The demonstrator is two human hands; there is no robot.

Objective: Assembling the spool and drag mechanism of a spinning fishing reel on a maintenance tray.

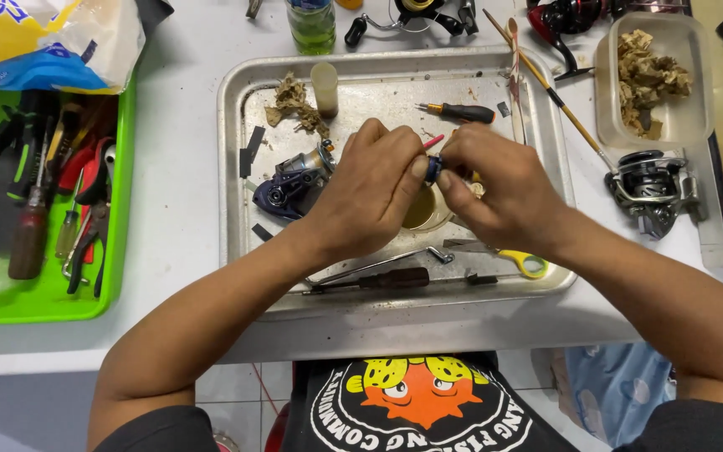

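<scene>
Both hands are pinched together over the metal tray (236, 151) on the desk. The left hand (370, 188) and right hand (504, 188) clamp fingertips on a small blue part (433, 170), with a blue fishing reel (294, 182) just beside the left.

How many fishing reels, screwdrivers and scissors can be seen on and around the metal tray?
Fishing reels: 3, a blue reel body on the tray, a black and silver reel, a red and black reel.
Screwdrivers on the tray: 2.
Yellow-handled scissors: 1.
Total: 6
</scene>
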